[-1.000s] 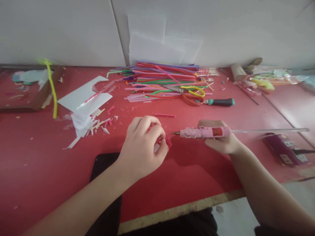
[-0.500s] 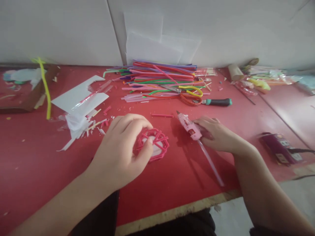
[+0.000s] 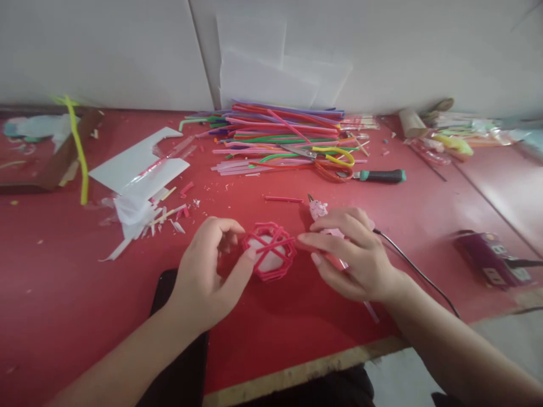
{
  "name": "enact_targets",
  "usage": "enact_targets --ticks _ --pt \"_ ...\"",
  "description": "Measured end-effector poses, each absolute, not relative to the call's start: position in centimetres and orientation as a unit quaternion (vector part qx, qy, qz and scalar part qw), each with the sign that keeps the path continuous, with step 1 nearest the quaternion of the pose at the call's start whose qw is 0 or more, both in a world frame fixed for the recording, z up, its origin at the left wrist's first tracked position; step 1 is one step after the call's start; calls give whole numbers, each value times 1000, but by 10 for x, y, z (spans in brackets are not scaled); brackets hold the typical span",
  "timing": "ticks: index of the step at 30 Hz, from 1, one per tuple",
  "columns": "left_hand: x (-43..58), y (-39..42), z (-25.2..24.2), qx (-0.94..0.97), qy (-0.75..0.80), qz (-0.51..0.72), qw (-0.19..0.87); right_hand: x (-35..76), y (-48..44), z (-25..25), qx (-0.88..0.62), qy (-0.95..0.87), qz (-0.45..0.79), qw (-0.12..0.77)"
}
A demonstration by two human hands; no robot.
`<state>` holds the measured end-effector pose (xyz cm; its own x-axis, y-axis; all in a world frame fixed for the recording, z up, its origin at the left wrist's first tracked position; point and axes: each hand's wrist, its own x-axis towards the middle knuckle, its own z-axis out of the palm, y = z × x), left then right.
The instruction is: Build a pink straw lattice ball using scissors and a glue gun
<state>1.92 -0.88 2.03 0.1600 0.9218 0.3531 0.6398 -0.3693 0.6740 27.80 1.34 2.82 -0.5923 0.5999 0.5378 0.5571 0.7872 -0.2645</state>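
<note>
A small round frame of pink straws (image 3: 270,249), with crossed sticks over a white base, sits on the red table. My left hand (image 3: 210,265) holds its left edge, the thumb over the rim and the index finger curled close behind. My right hand (image 3: 354,254) is empty, its fingers apart and reaching toward the frame's right rim; whether they touch it I cannot tell. Beneath and behind that hand lies a pink glue gun (image 3: 318,210), partly hidden, with its clear glue stick (image 3: 371,312) poking out below. A loose pink straw piece (image 3: 283,199) rests beyond the frame.
Colourful straws (image 3: 280,127) are piled at the back, with scissors (image 3: 333,161) and a green-black handled tool (image 3: 382,176). White scraps (image 3: 138,212) lie left. A black phone-like slab (image 3: 166,288) is under my left arm. A cord (image 3: 418,268) and purple box (image 3: 487,257) are right.
My right hand has let go of the glue gun, now lying on the table, and moved left toward the straw frame. My left hand stays at the frame, its fingers slightly lower.
</note>
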Motion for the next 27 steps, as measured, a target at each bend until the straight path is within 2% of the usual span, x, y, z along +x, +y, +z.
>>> enact_targets --ticks 3,6,14,27 --pt "17 -11 22 805 452 381 48 268 9 24 -308 -899 22 309" --pt "14 -14 23 838 413 358 -10 268 8 20 -309 -903 27 297" --pt "11 -20 21 845 414 337 -18 267 4 16 -328 -906 54 262" --pt "14 -19 21 842 415 345 20 264 6 16 -308 -912 56 265"
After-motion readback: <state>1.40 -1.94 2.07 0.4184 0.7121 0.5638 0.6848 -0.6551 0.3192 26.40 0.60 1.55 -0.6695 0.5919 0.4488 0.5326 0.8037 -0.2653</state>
